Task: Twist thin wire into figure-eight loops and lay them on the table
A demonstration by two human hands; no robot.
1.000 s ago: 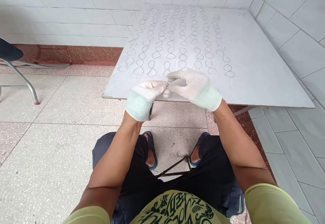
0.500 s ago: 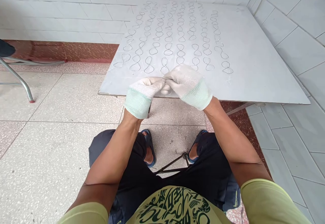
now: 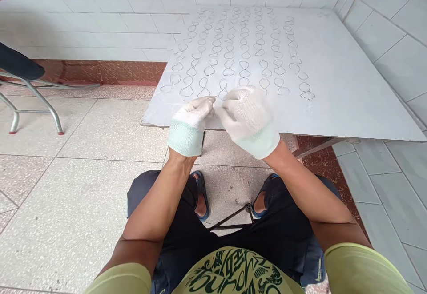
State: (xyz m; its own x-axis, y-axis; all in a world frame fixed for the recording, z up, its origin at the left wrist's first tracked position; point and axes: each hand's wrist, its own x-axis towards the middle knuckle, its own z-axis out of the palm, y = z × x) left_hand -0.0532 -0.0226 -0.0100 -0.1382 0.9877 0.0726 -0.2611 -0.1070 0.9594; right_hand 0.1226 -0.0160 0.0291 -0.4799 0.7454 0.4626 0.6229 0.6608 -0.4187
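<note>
My left hand point(image 3: 192, 122), in a white knit glove with a pale green cuff, is closed in a pinch above the front edge of the white board point(image 3: 347, 94). A thin dark wire point(image 3: 214, 111) shows at its fingertips; its full shape is hidden by the gloves. Close beside it on the right, my right hand point(image 3: 247, 116), gloved the same way, has its fingers curled together at the wire. Its fingertips are slightly blurred. Just beyond both hands, rows of thin wire loops twisted into figure eights point(image 3: 306, 90) lie on the board.
A white tiled wall point(image 3: 140, 22) runs behind the board, and another stands at the right. At the far left is a stool point(image 3: 23, 67) with metal legs and a dark seat. Under the board, between my feet, is a dark metal stand point(image 3: 247, 207).
My fingertips have moved slightly apart, with the right hand turned more downward. The view has shifted a little left, showing more of the stool.
</note>
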